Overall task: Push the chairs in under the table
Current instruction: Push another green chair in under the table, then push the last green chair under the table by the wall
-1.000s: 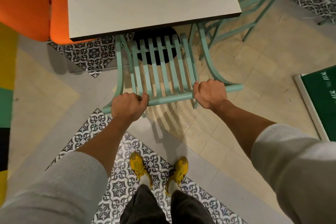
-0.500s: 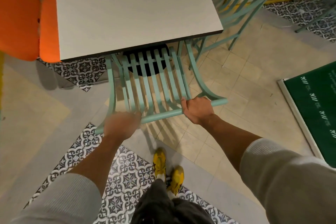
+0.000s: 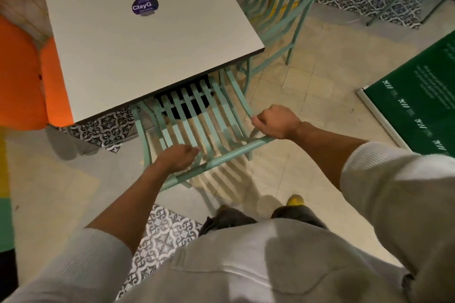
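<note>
A mint green slatted chair (image 3: 204, 128) stands in front of me with its seat tucked under the white square table (image 3: 147, 51). Its top rail (image 3: 221, 158) runs slantwise below my hands. My left hand (image 3: 178, 157) lies palm down on the back slats just past the rail, fingers loose and not wrapped around anything. My right hand (image 3: 277, 122) is curled into a fist on the right end of the backrest, fingers hooked on the side strip. My forearms and grey sleeves fill the lower part of the view.
An orange seat (image 3: 19, 76) sits against the table's left side. More mint green chairs (image 3: 278, 7) stand at the back right. A green board (image 3: 418, 101) lies on the floor to the right. A purple sticker (image 3: 145, 5) marks the tabletop.
The chair has slid further under the table. My left hand has let go of the top rail and now rests on the slats. I have stepped closer.
</note>
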A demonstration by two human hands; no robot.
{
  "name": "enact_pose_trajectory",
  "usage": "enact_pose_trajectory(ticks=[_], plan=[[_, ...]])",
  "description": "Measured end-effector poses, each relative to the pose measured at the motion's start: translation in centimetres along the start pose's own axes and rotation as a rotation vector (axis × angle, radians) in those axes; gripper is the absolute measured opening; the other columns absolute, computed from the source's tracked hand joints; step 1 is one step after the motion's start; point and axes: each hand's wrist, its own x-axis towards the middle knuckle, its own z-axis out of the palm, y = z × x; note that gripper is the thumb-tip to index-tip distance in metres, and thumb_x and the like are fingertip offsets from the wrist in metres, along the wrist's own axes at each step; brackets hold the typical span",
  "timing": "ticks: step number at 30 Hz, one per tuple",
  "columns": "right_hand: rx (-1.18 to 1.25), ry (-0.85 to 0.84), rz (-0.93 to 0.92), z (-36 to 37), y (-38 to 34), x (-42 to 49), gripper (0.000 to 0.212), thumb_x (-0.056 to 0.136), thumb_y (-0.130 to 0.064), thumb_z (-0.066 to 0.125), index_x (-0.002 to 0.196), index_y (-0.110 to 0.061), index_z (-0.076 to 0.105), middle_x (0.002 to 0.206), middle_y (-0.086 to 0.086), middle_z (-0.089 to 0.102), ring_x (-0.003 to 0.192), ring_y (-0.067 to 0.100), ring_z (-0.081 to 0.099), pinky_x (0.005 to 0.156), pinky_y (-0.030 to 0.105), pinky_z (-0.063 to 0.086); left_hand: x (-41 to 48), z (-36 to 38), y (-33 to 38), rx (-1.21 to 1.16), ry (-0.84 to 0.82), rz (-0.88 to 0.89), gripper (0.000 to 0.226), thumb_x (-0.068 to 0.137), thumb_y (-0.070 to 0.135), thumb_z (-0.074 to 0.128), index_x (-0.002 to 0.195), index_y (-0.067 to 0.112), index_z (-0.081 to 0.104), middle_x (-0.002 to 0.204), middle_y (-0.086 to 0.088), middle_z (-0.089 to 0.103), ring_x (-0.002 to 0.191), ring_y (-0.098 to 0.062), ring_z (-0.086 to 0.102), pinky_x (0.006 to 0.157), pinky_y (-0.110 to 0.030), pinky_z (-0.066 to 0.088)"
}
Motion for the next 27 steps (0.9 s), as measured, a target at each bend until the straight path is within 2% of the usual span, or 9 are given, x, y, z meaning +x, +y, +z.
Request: enact_pose_trajectory(ticks=[2, 5, 7, 9, 11, 15, 20, 24, 27], plan=[[0.020, 0.021, 0.044, -1.6, 2.9, 0.2, 0.063, 0.112, -0.051, 0.030, 0.096, -0.016, 0.080, 0.092, 0.017, 0.076, 0.083, 0.035, 0.065, 0.078, 0.040, 0.055, 1.3, -2.5, 3.8, 0.017, 0.048, 0.056, 0.059, 0.113, 0.051, 0.033, 0.148, 0.013, 0.061, 0.154, -0.017, 0.058, 0.141, -0.037, 0.054, 0.117, -0.048, 0.044], [0.042, -0.007, 0.092, -3.0, 7.8, 0.2, 0.065, 0.111, -0.053, 0.029, 0.099, -0.016, 0.081, 0.097, 0.015, 0.078, 0.093, 0.038, 0.070, 0.088, 0.046, 0.059, 3.8, -5.1, 9.4, 0.077, 0.076, 0.113, 0.055, 0.113, 0.048, 0.036, 0.138, 0.009, 0.067, 0.140, -0.017, 0.067, 0.128, -0.038, 0.062, 0.109, -0.047, 0.050], [0.049, -0.027, 0.120, -3.4, 12.1, 0.2, 0.067, 0.111, -0.055, 0.028, 0.100, -0.015, 0.080, 0.099, 0.017, 0.077, 0.096, 0.039, 0.069, 0.089, 0.046, 0.059, 5.9, -5.9, 13.8, 0.090, 0.094, 0.102, 0.053, 0.113, 0.049, 0.037, 0.132, 0.010, 0.068, 0.130, -0.015, 0.072, 0.118, -0.036, 0.067, 0.104, -0.049, 0.054], [0.040, -0.098, 0.150, -3.4, 16.4, -0.2, 0.066, 0.111, -0.058, 0.028, 0.109, -0.015, 0.078, 0.112, 0.018, 0.074, 0.105, 0.039, 0.068, 0.092, 0.043, 0.057, 8.1, -6.1, 18.0, 0.095, 0.114, 0.097, 0.050, 0.112, 0.050, 0.038, 0.134, 0.014, 0.067, 0.131, -0.012, 0.072, 0.117, -0.035, 0.067, 0.103, -0.051, 0.054], [0.036, -0.200, 0.165, -2.8, 21.4, -0.6, 0.062, 0.111, -0.060, 0.028, 0.125, -0.019, 0.073, 0.131, 0.013, 0.070, 0.120, 0.037, 0.066, 0.099, 0.043, 0.055, 10.1, -5.3, 22.3, 0.077, 0.133, 0.074, 0.051, 0.111, 0.052, 0.040, 0.141, 0.018, 0.063, 0.139, -0.009, 0.069, 0.124, -0.035, 0.066, 0.105, -0.049, 0.053], [0.074, -0.256, 0.141, -3.6, 31.9, -1.7, 0.052, 0.108, -0.062, 0.040, 0.131, -0.024, 0.069, 0.138, 0.006, 0.068, 0.130, 0.031, 0.063, 0.108, 0.042, 0.050, 13.6, -3.6, 30.8, 0.107, 0.066, -0.010, 0.054, 0.110, 0.051, 0.043, 0.151, 0.018, 0.054, 0.151, -0.013, 0.061, 0.134, -0.035, 0.060, 0.107, -0.042, 0.050], [-0.060, -0.165, 0.089, -9.9, 44.7, 2.6, 0.062, 0.106, -0.061, 0.046, 0.148, -0.017, 0.056, 0.146, 0.008, 0.063, 0.134, 0.031, 0.058, 0.111, 0.045, 0.046, 18.5, -5.4, 42.6, 0.011, 0.095, -0.025, 0.068, 0.107, 0.057, 0.044, 0.165, 0.022, 0.033, 0.163, -0.012, 0.048, 0.146, -0.033, 0.049, 0.114, -0.041, 0.046], [-0.142, -0.066, 0.019, -14.6, 50.1, 7.6, 0.073, 0.104, -0.066, 0.046, 0.153, -0.013, 0.047, 0.157, 0.011, 0.052, 0.138, 0.035, 0.053, 0.110, 0.050, 0.046, 21.8, -8.6, 48.7, 0.018, 0.240, -0.029, 0.084, 0.103, 0.066, 0.044, 0.169, 0.020, 0.018, 0.173, -0.010, 0.029, 0.158, -0.031, 0.029, 0.124, -0.049, 0.033], [-0.172, -0.054, -0.028, -17.8, 53.2, 12.1, 0.079, 0.103, -0.069, 0.046, 0.159, -0.014, 0.040, 0.166, 0.009, 0.042, 0.147, 0.034, 0.046, 0.114, 0.051, 0.044, 25.2, -11.8, 52.1, 0.008, 0.260, -0.071, 0.096, 0.099, 0.076, 0.040, 0.171, 0.021, 0.008, 0.178, -0.006, 0.015, 0.163, -0.031, 0.016, 0.128, -0.056, 0.025]])
